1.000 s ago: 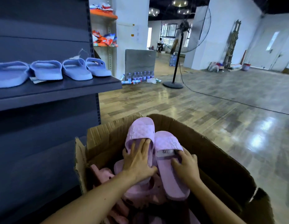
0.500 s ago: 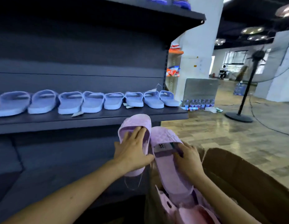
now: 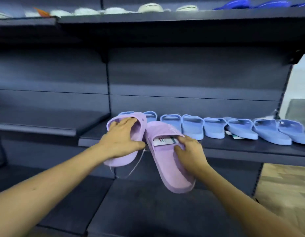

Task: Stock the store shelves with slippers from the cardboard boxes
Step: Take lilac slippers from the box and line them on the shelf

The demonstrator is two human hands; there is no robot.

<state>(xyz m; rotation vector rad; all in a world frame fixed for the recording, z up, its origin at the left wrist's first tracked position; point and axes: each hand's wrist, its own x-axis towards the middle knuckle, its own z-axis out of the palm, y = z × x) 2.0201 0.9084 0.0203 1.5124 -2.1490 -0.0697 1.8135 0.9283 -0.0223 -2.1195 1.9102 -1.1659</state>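
I hold a pair of lilac slippers in front of the dark shelf unit. My left hand (image 3: 121, 138) grips the left lilac slipper (image 3: 124, 156), fingers tucked into its strap, at the front edge of the middle shelf (image 3: 250, 149). My right hand (image 3: 189, 151) grips the right lilac slipper (image 3: 167, 170) with fingers under its strap beside a white paper tag (image 3: 162, 141). A thin white string (image 3: 136, 166) hangs between the two. A row of light blue slippers (image 3: 215, 128) lines the shelf to the right. The cardboard box is out of view.
The top shelf (image 3: 165, 17) carries white slippers (image 3: 150, 7) and dark blue slippers (image 3: 250, 4). A bare shelf section (image 3: 45, 125) lies to the left, and a lower shelf (image 3: 148, 207) below. Wooden floor (image 3: 288, 185) shows at the right.
The view has swung left from the box to face the shelves. Both hands have carried the lilac pair up and forward to the middle shelf's edge, left of the blue row.
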